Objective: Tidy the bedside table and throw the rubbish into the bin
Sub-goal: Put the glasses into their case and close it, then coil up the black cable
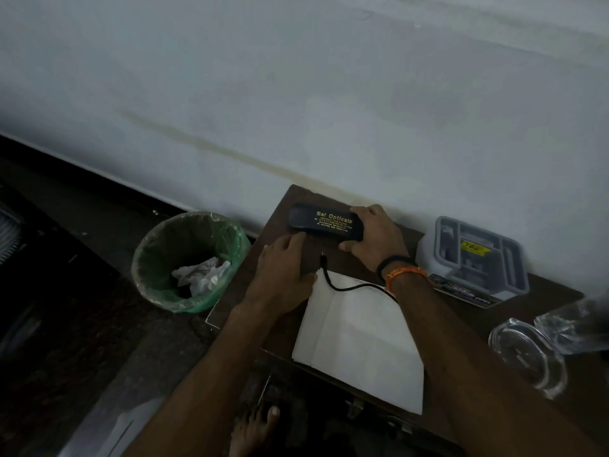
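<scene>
A black spectacle case with gold lettering lies at the far left corner of the dark wooden bedside table, close to the wall. My right hand grips the case's right end, thumb on its near side. My left hand touches the case's near left edge with straight fingers. A black cable runs across a white sheet of paper on the table. On the floor to the left stands a round bin with a green liner and crumpled white paper inside.
A grey plastic box with a yellow label sits against the wall at the right. Near the table's right edge are a clear glass dish and crinkled clear plastic. My bare foot is on the floor below.
</scene>
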